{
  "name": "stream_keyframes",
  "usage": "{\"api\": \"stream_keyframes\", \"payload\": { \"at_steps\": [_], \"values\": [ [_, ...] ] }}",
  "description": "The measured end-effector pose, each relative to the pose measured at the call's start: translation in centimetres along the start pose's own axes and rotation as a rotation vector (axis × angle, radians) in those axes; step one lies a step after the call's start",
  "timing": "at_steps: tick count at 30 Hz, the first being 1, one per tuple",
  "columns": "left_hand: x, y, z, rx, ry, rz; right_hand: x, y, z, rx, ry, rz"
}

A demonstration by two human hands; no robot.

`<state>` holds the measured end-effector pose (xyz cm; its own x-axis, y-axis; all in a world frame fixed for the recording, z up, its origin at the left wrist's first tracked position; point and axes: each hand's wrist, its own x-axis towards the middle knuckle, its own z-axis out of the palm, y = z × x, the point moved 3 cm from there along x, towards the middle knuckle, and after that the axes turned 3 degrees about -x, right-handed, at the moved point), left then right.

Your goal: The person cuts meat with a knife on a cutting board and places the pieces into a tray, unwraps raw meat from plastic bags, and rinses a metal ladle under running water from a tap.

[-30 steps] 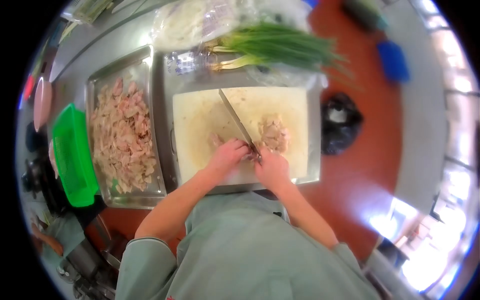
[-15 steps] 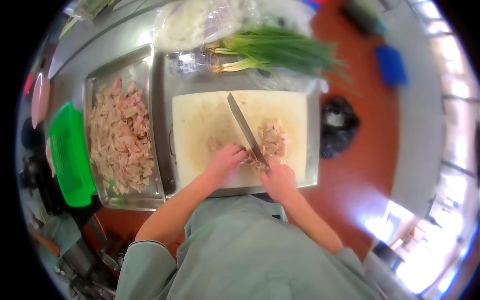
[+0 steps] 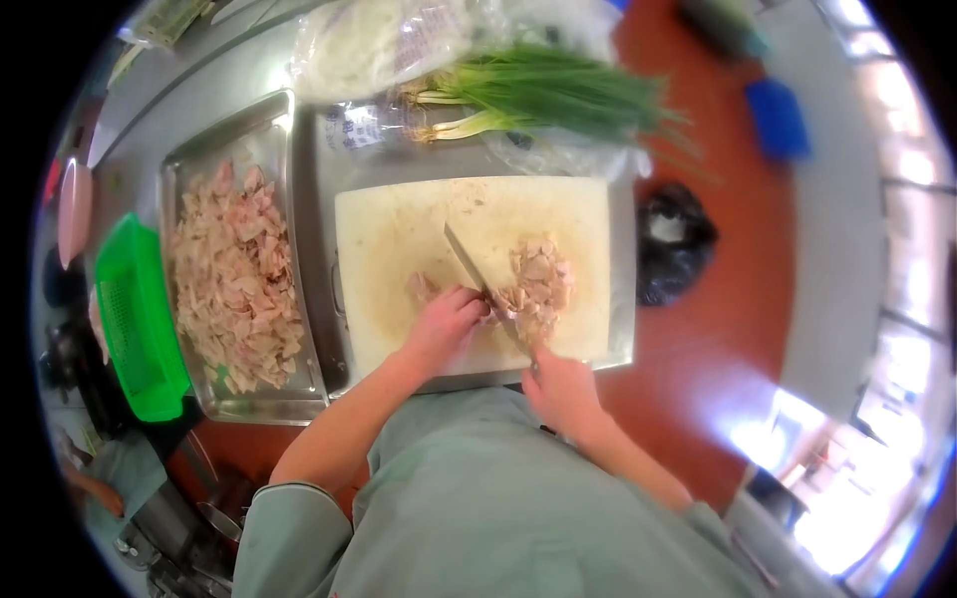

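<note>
My right hand (image 3: 563, 394) is closed round the handle of a long-bladed knife (image 3: 467, 257), near the front edge of a white cutting board (image 3: 384, 214). The blade points away to the upper left and slants across the board. Just left of it, the curled fingers of my left hand (image 3: 446, 327) press on a piece of pale meat, mostly hidden under the fingertips. Cut meat pieces (image 3: 541, 281) lie heaped to the right of the blade. A small meat scrap (image 3: 423, 287) rests beyond my left hand.
On the left, a metal tray (image 3: 315, 354) holds many meat pieces (image 3: 239, 284), with a green basket (image 3: 145, 329) beside it. Spring onions (image 3: 558, 90) and plastic bags (image 3: 384, 50) lie beyond the board. A black bag (image 3: 675, 264) is at the right. Another person's arm (image 3: 98, 491) shows lower left.
The knife and my right hand have drawn back toward me, the tip sliding nearer. My left hand stays on the meat, and the cut heap right of the blade looks spread nearer to me.
</note>
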<state>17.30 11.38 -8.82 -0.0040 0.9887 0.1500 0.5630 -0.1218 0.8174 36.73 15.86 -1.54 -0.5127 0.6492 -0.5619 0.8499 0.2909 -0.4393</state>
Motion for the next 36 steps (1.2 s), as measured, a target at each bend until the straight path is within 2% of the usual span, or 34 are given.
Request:
{"api": "stream_keyframes", "payload": {
  "at_steps": [1,4,7,10,13,16,19,23,25,28,34,36],
  "values": [
    [0.0,-0.3,0.0,0.004,-0.009,0.014,-0.5,0.0,0.0,-0.017,-0.077,0.052],
    [-0.2,-0.3,0.3,0.014,-0.001,0.027,3.3,0.1,3.4,-0.132,-0.027,0.023],
    [-0.2,0.3,-0.1,0.01,-0.024,0.001,8.0,-1.3,3.2,-0.102,0.127,-0.122],
    [0.1,-0.1,-0.1,0.005,-0.005,-0.019,5.9,0.6,2.2,-0.054,0.288,-0.174],
    [-0.5,-0.3,0.1,-0.013,0.0,-0.02,1.1,1.2,0.7,-0.006,-0.015,-0.026],
    [-0.2,-0.6,0.0,-0.007,0.018,0.018,0.4,0.8,1.8,-0.055,-0.01,-0.051],
    [-0.7,-0.6,0.2,-0.004,0.0,0.026,5.6,-1.3,3.9,-0.043,0.114,-0.089],
    [-0.4,-0.6,-0.1,0.006,-0.009,-0.02,6.7,-1.7,2.2,-0.035,0.116,-0.117],
    [-0.5,-0.5,0.0,-0.008,0.038,-0.013,3.2,0.2,1.8,-0.057,0.088,-0.1],
    [-0.6,-0.5,-0.3,-0.033,0.05,0.009,-0.4,-0.2,0.0,-0.056,-0.114,0.025],
    [-0.7,-1.0,-0.1,-0.01,0.043,0.015,7.4,-2.2,3.1,-0.02,0.099,-0.095],
    [-0.1,-0.9,-0.3,-0.013,0.034,0.019,6.7,-1.5,2.4,0.051,0.081,-0.075]
  ]
}}
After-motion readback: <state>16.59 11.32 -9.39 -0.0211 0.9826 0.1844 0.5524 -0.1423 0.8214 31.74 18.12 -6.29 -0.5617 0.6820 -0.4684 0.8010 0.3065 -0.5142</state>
